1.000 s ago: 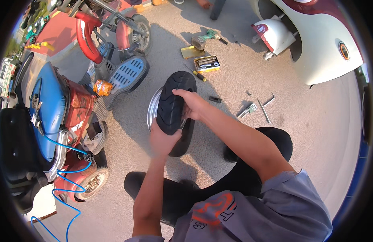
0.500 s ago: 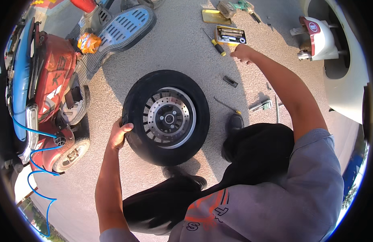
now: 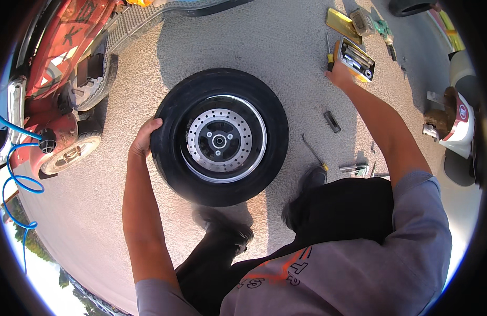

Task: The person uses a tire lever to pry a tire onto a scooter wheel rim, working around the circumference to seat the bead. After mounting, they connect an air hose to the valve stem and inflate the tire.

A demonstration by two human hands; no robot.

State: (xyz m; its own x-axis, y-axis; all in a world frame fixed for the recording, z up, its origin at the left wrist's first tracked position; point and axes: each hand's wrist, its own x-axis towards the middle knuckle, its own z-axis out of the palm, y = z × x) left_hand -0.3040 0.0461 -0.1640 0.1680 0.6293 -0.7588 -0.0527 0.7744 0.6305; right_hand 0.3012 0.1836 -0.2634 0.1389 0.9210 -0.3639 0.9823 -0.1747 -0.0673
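A red scooter stands near the left edge, with a strip of ground between it and the left hand, which curls around the left side of a wheel lying disc side up before the person's feet. Lettering marks the gray shirt. More ground separates the wheel from a screwdriver and the right hand, its grip unclear, against a small toolbox. Near the right edge, a white panel bears a round badge.
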